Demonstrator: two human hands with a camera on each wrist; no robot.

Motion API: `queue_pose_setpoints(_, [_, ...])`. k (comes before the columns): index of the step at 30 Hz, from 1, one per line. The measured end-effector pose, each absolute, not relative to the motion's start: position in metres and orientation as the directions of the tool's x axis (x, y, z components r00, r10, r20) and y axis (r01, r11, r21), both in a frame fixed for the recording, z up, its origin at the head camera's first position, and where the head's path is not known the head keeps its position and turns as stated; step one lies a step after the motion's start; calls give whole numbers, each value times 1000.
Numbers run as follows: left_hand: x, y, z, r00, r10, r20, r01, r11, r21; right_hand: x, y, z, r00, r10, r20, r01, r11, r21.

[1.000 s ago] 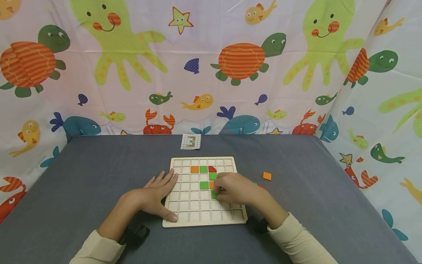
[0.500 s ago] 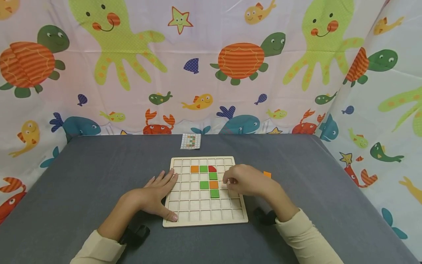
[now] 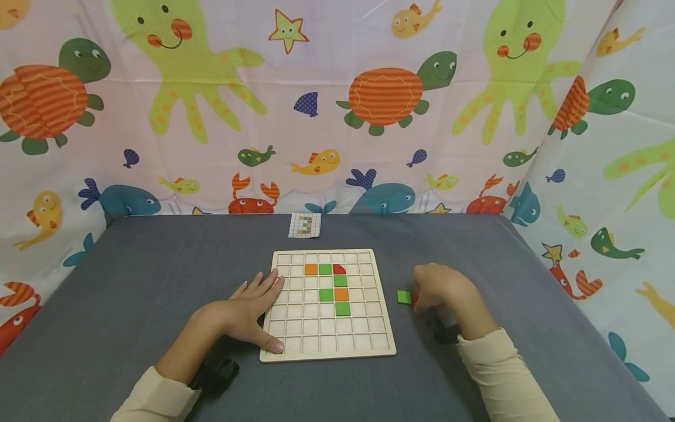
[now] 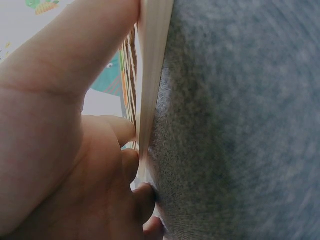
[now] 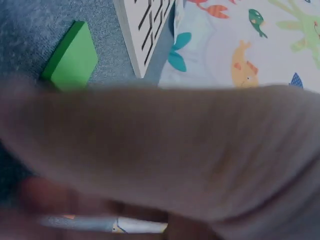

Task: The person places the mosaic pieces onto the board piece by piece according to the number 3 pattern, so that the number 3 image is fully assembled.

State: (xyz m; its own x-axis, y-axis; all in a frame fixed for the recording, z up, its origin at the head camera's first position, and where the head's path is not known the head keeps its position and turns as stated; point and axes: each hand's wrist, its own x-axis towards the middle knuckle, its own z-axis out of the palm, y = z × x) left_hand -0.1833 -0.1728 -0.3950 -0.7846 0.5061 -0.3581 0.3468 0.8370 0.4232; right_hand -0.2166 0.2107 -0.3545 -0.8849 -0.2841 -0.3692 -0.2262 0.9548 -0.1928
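Note:
My left hand (image 3: 239, 316) lies spread on the left edge of a wooden grid board (image 3: 300, 343), with the thumb at its lower left corner. In the left wrist view the fingers (image 4: 131, 165) rest along the board's rim. Set in the board are green tiles (image 3: 343, 308), orange tiles (image 3: 341, 294) and a red quarter-round tile (image 3: 339, 269). Right of the board, my right hand (image 3: 445, 293) has its curled fingers down at another red piece (image 3: 415, 300), mostly hidden by the fingertips; whether they pinch it cannot be told. A loose green tile (image 3: 404, 297) lies just left of it.
A small printed card (image 3: 304, 225) with a coloured grid lies behind the board. Grey cloth (image 3: 174, 258) covers the table. A curtain (image 3: 316, 129) with sea animals hangs at the back and right. Each wrist wears a dark camera mount.
My right hand has left the board and moved right to the loose pieces, uncovering the set tiles. It now covers the loose orange tile seen before. The left hand has stayed put.

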Motion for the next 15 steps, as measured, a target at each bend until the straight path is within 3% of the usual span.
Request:
queue_pose_setpoints(8, [-183, -173, -394, -782, 515, -351, 354, 831, 430, -231, 214, -360, -853, -462, -243, -390, 873, -291])
queue_pose_setpoints(15, [-184, -176, -400, -781, 528, -334, 355, 815, 458, -232, 213, -359, -835, -503, -222, -425, 847, -318])
